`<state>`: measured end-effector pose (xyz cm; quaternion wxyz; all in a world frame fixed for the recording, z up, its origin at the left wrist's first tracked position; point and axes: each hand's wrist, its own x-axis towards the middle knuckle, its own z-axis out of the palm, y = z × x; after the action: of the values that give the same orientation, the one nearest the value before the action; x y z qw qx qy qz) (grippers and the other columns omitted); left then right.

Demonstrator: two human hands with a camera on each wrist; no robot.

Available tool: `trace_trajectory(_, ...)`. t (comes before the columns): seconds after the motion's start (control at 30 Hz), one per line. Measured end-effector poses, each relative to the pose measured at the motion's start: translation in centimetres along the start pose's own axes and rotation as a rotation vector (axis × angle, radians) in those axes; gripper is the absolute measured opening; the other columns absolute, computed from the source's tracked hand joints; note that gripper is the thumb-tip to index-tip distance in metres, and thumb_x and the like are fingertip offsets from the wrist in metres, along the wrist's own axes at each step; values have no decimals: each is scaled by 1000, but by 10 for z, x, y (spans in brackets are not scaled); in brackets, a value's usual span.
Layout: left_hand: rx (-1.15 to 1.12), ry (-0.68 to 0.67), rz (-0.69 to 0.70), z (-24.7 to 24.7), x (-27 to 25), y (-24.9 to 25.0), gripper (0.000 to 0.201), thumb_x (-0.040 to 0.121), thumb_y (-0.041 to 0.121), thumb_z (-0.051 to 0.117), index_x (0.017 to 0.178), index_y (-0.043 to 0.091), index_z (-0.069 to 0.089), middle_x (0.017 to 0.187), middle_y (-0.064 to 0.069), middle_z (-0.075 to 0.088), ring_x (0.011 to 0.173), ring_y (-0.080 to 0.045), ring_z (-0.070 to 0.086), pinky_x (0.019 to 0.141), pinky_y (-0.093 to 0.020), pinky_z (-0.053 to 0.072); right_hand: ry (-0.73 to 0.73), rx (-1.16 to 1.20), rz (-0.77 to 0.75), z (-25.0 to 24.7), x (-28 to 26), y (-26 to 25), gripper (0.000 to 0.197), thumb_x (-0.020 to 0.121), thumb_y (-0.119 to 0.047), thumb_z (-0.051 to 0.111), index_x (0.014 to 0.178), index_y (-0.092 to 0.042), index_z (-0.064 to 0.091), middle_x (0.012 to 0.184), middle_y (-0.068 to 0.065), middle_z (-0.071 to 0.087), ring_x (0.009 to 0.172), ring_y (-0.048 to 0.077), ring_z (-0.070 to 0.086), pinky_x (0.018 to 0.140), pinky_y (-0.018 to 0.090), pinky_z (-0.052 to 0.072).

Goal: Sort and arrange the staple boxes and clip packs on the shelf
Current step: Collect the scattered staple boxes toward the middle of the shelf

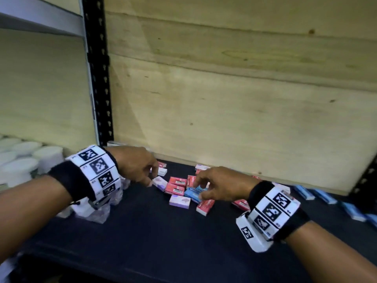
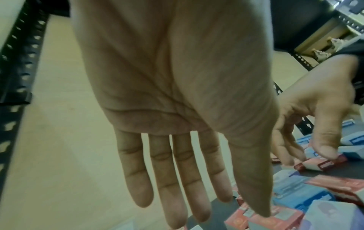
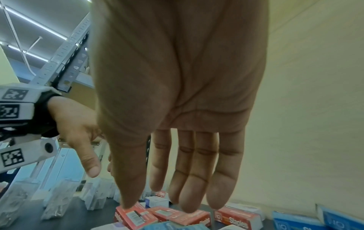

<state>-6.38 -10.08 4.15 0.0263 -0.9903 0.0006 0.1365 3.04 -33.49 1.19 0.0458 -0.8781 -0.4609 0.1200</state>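
Both hands hover over red boxes printed "Staples".

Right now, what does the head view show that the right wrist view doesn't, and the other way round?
Only the head view shows the white tubs left of the black upright, the lilac box at the near edge of the pile, and both wrist bands.

Only the right wrist view shows the right palm with its straight fingers above the boxes, the word "Staples" on a red box, and ceiling lights.

Both show the left hand, the mixed red and blue boxes on the dark shelf, and the clear packs.
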Motion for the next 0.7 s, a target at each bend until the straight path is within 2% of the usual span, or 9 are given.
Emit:
trace_trajectory(0.03,23,-8,1,-4,8,1,30,86,39,69,114,28,64,95,14,65,80,-1,59,72,-20,44,-16,9,12,0,1,1,33,90,-35,68,122,-27,63,111,-7,65,93,10,59,82,26,47)
trace_trajectory(0.1,55,-33,1,-10,24,4,31,84,36,72,114,29,65,90,14,60,86,-10,59,75,-24,45,-43,20,24,0,4,2,31,89,-37,70,118,-27,65,105,-8,66,91,11,60,82,28,49)
trace_trajectory(0.3,184,-128,16,-11,64,11,40,79,30,78,116,29,63,86,11,51,88,-14,53,84,-30,49,-132,-19,10,3,22,-10,39,85,-46,73,116,-26,65,106,-7,66,92,13,60,78,27,48)
trace_trajectory(0.4,256,-209,23,-6,76,17,49,79,29,79,123,26,60,80,15,45,90,-14,50,80,-29,46,-172,-41,5,6,30,-14,42,83,-48,73,118,-26,64,109,-5,67,96,16,62,83,32,53)
trace_trajectory(0.53,315,-273,42,-4,83,22,53,81,26,78,129,21,57,103,3,51,92,-14,47,75,-26,37,-209,-87,-7,9,37,-16,52,82,-50,74,126,-25,61,113,-5,64,95,15,58,74,29,46)
trace_trajectory(0.63,340,-293,51,-3,89,24,52,81,25,78,128,20,58,121,-3,58,99,-19,53,72,-24,35,-224,-104,-8,10,42,-18,53,81,-48,76,127,-24,61,114,-5,64,93,14,55,75,28,43)
trace_trajectory(0.7,362,-296,70,-1,92,24,50,82,24,77,128,19,58,127,-3,59,96,-17,51,62,-22,34,-229,-113,-12,10,45,-18,51,80,-45,77,124,-23,63,107,-5,64,91,14,56,74,28,44)
